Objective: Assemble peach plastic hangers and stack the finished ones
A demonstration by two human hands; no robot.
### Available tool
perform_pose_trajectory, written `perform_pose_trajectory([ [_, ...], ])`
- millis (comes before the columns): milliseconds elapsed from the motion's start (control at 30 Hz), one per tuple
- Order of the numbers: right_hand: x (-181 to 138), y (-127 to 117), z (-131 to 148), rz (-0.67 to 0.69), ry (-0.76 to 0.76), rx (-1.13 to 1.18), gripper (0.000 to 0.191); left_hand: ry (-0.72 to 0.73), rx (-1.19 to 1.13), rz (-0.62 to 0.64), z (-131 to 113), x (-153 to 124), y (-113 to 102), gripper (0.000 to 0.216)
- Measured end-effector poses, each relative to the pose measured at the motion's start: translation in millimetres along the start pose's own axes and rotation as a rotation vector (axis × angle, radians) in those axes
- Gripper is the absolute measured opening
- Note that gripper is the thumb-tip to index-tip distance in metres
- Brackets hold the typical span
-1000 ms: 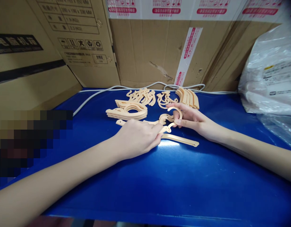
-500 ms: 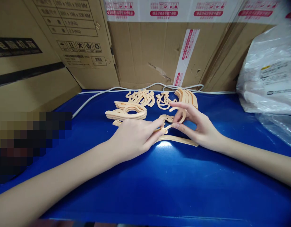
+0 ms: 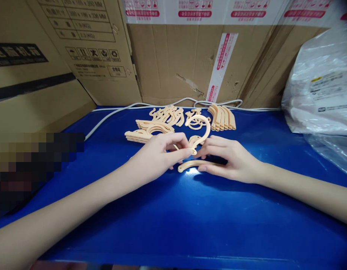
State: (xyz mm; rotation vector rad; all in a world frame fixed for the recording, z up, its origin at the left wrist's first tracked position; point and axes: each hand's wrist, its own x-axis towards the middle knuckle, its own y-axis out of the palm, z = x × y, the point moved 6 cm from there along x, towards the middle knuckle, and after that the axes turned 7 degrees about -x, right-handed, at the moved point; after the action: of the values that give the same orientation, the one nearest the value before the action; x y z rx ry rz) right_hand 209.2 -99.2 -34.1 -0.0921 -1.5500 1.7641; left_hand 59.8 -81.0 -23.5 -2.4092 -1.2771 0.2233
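My left hand is closed, thumb and fingers pinching a cream plastic hanger hook at its lower end. The hook's curved top stands up and opens to the left. Part of what lies in the left palm is hidden by the fingers. My right hand is around the right part of a curved cream hanger arm, with the thumb on the near side and the fingers beyond. The arm's right end is hidden in that hand. Behind the held hook, another small cream piece lies on the table.
On the blue table, stacked cream hanger pieces lie at left, with loose hooks behind and a row of curved arms at right. A white cable runs behind. Cardboard boxes and a plastic bag border the table.
My right hand has let go of the hook and moved down to the curved arm, whose right end has shifted. The hook now stands upright in my left hand.
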Motion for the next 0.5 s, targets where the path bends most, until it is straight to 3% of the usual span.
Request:
perform_pose_trajectory([
  [233,0.8,5.8,4.8,0.075,-0.069,-0.111,0.024,-0.12,-0.268,0.088,10.0,3.9,7.3,0.009],
  [500,1.1,4.1,2.3,0.041,-0.04,-0.145,0.024,-0.159,-0.265,0.036,9.8,1.7,1.3,0.006],
])
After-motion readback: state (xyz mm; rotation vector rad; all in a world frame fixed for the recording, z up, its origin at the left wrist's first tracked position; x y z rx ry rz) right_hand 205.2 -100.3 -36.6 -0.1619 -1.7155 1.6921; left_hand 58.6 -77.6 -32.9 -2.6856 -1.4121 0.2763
